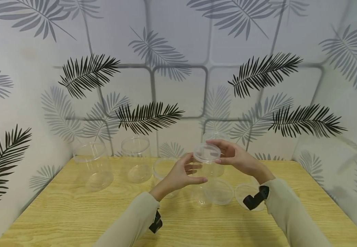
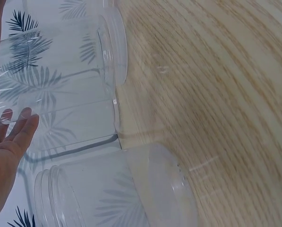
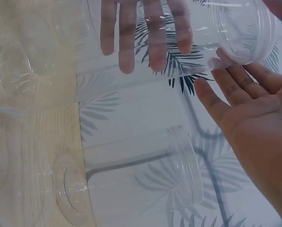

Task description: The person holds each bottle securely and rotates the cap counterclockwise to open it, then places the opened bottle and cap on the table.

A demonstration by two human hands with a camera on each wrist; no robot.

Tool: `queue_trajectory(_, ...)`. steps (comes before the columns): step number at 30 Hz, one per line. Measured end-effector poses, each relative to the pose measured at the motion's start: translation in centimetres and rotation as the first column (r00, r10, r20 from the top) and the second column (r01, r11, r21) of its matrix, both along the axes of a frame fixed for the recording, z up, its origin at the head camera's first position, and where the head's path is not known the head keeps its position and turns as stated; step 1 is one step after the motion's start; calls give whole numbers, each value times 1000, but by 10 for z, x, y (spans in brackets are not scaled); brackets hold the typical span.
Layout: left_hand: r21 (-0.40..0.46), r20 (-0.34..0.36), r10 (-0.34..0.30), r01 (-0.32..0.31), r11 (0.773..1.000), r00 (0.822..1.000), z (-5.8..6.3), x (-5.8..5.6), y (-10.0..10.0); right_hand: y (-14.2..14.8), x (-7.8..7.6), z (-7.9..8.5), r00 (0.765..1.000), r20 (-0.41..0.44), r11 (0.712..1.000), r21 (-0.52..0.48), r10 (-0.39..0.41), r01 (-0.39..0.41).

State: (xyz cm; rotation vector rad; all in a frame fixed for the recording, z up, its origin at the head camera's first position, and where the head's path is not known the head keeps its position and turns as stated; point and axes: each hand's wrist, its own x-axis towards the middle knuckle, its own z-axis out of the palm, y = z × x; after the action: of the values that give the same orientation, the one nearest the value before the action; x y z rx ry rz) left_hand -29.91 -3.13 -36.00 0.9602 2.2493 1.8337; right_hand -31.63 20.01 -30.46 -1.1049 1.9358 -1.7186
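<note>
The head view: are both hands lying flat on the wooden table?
No, the left hand and right hand are raised at opposite sides of a clear jar.

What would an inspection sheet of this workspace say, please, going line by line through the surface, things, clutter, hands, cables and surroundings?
Surface: light wood-grain tabletop, running back to the wall.
Job's things: one clear jar between the hands; four other clear jars towards the back, upright; two flat clear discs, seemingly lids, on the right half of the table.
Clutter: nothing seen.
Left hand: grips the side of the jar, thumb in front.
Right hand: holds the same jar near its rim; whether that is capped is unclear.
Cables: nothing seen.
Surroundings: leaf-patterned wall; black devices at both wrists.
</note>
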Motion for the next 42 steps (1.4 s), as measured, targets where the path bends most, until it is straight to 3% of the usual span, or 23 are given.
queue_trajectory(4,2,-1,2,-2,1000,1000,-1,-2,0,0,3,-1,998,-16,998,17,-54,54)
queue_trajectory(8,-2,-7,8,-8,1000,1000,-2,-2,-1,-3,12,-2,982,-68,983,31,-178,180)
queue_trajectory(11,4,-3,6,-6,1000,1000,0,-1,-1,-8,19,-2,945,-153,953,42,-290,300)
queue_trajectory(17,14,21,-7,6,1000,1000,15,12,-4,-21,31,-3,837,-316,874,48,-446,483)
queue_trajectory(20,7,13,-5,5,1000,1000,19,16,-5,-25,34,-4,813,-330,851,51,-479,523)
queue_trajectory(22,6,5,-5,5,1000,1000,17,14,-5,-26,34,-4,809,-334,849,45,-484,527)
queue_trajectory(25,12,1,-7,7,1000,1000,9,8,-4,-25,33,-5,816,-332,858,39,-473,512)
queue_trajectory(27,13,-6,-8,8,1000,1000,3,4,-3,-24,32,-5,836,-312,871,46,-452,489)
queue_trajectory(33,11,-13,-10,10,1000,1000,0,2,-3,-15,22,-5,954,-120,960,17,-276,280)
queue_trajectory(35,14,-11,-16,16,1000,1000,0,3,-3,-12,18,-4,980,-64,982,-6,-190,190)
queue_trajectory(38,17,-10,-26,27,999,1000,0,1,-3,-9,14,-1,998,-31,997,-40,-63,62)
queue_trajectory(42,12,1,-33,33,999,999,0,1,-2,-7,8,0,997,3,992,-94,81,-81)
